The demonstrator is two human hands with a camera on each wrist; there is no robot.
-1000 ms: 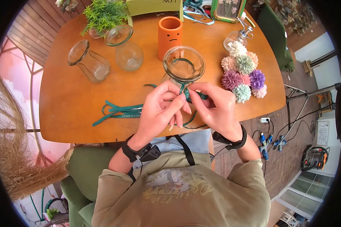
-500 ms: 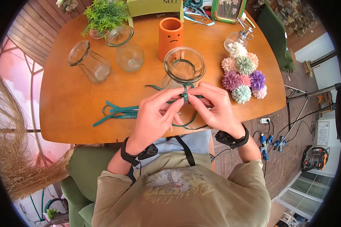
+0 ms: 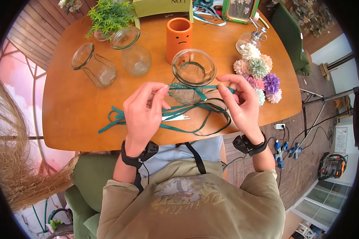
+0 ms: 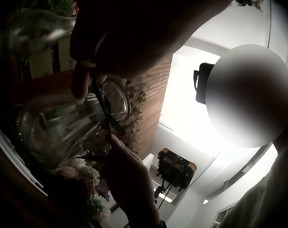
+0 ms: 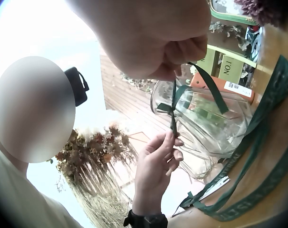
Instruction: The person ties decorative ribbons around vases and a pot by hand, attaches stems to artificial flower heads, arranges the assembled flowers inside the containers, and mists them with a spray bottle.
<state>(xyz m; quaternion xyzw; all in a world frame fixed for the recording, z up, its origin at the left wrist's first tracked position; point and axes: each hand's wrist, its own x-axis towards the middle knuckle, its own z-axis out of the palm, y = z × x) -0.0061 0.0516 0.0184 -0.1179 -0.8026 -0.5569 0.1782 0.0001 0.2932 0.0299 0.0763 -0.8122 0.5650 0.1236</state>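
Observation:
A clear glass vase stands near the table's front edge, a green ribbon tied around its neck. On the left side of the neck, my left hand pinches one part of the ribbon between thumb and forefinger. My right hand pinches another part on the right, so the ribbon runs nearly straight between both hands. A small knot with a short tail shows at the middle, clearest in the right wrist view. Long loose loops of printed ribbon lie on the table below the hands.
Two more glass vases stand at the left, near a green plant. Behind the worked vase is an orange cup with a drawn face. Pompom flowers lie at the right beside a glass spray bottle.
Both hands were close together at the knot before the vase neck. They have moved apart, left and right, drawing the ribbon out between them.

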